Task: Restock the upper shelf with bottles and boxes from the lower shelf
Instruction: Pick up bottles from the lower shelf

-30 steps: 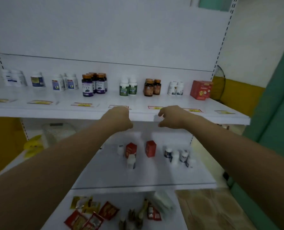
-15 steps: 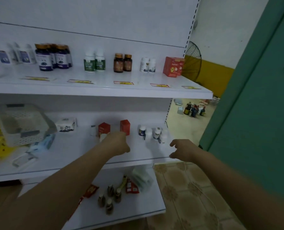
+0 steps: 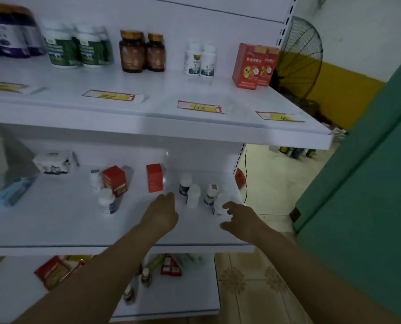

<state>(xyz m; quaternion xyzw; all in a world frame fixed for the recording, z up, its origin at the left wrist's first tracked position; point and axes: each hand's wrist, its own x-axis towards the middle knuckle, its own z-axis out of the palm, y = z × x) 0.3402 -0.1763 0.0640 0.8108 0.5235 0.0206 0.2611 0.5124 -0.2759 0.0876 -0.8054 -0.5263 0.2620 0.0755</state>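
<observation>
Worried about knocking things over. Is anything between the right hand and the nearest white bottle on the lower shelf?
Nothing visible does. The right hand, fingers spread, is at the front white bottle at the right end of the lower shelf; other bottles stand behind it. Contact is unclear.

On lower shelf (image 3: 54, 218), white bottles (image 3: 193, 195) & red boxes (image 3: 154, 181) stand upright.
</observation>
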